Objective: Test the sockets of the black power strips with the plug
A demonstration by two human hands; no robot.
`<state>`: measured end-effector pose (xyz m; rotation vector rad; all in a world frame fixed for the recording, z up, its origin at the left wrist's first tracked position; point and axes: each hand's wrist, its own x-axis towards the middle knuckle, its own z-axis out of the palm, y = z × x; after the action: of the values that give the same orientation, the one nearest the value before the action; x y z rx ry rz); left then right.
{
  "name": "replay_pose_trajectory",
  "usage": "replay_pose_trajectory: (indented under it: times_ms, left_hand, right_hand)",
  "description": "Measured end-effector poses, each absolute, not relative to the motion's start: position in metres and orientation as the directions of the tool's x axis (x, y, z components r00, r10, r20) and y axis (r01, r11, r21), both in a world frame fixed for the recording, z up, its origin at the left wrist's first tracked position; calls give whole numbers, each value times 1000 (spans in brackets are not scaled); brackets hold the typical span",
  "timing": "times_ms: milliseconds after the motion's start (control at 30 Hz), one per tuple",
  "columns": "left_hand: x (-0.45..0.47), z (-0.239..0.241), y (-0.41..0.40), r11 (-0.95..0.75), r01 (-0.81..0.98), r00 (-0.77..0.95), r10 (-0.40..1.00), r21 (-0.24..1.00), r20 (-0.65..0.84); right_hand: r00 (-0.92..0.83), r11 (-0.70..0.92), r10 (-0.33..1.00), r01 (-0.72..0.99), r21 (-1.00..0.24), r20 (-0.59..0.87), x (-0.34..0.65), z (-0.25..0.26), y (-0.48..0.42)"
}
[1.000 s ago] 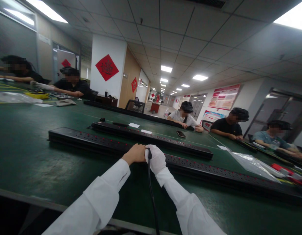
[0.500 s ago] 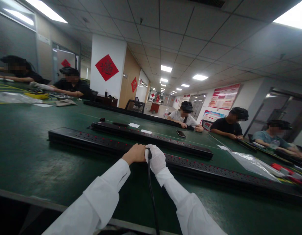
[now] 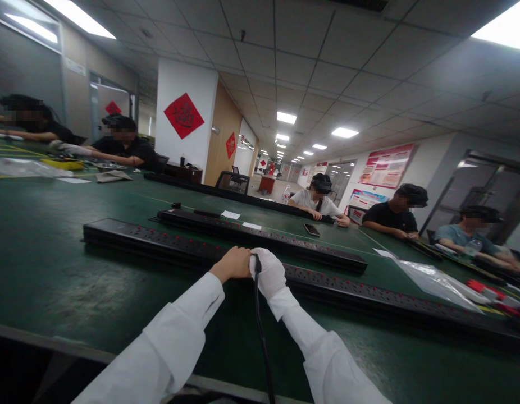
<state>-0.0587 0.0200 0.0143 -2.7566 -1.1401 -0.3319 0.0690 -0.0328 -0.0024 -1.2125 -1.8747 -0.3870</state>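
A long black power strip [image 3: 167, 242] with red-marked sockets lies across the table before me. My right hand [image 3: 269, 272], in a white glove, is closed around the end of a black power cable [image 3: 262, 331] over the middle of this strip. The cable hangs down toward the table's near edge. My bare left hand [image 3: 235, 264] presses against the right one with its fingers curled. What those fingers grip is hidden behind the hand. Just beyond, a shorter black power strip [image 3: 260, 238] lies nearly parallel.
A phone [image 3: 311, 230] and a white paper slip [image 3: 231, 215] lie past the strips on the green table [image 3: 117, 297]. A clear plastic bag [image 3: 437, 283] is at right. Farther off is a long black bar [image 3: 226, 194]. Several people sit around, one person [image 3: 316, 202] opposite.
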Motion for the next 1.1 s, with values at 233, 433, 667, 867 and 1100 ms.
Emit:
replay_pose_trajectory:
  times_ms: [233,433,667,867,1100]
  left_hand:
    - [-58,13,21,-696,716,683,683,-55,259]
    - [-57,16,19,-691,722,679,696,-40,233]
    - [-58,19,16,-692,721,681,697,-38,225]
    - [-57,20,15,-695,718,681,696,-24,228]
    - [-58,19,15,-698,715,685,690,-35,234]
  right_hand:
    - [-169,468,599,867,-172,782,69,-4,-32]
    - [-176,473,596,865,-166,783,70,-3,-32]
    - [-173,465,602,869,-166,780,69,-1,-34]
    - [-164,462,607,869,-178,777,69,-1,-35]
    - [-156,473,607,859,-196,779,69,-1,-34]
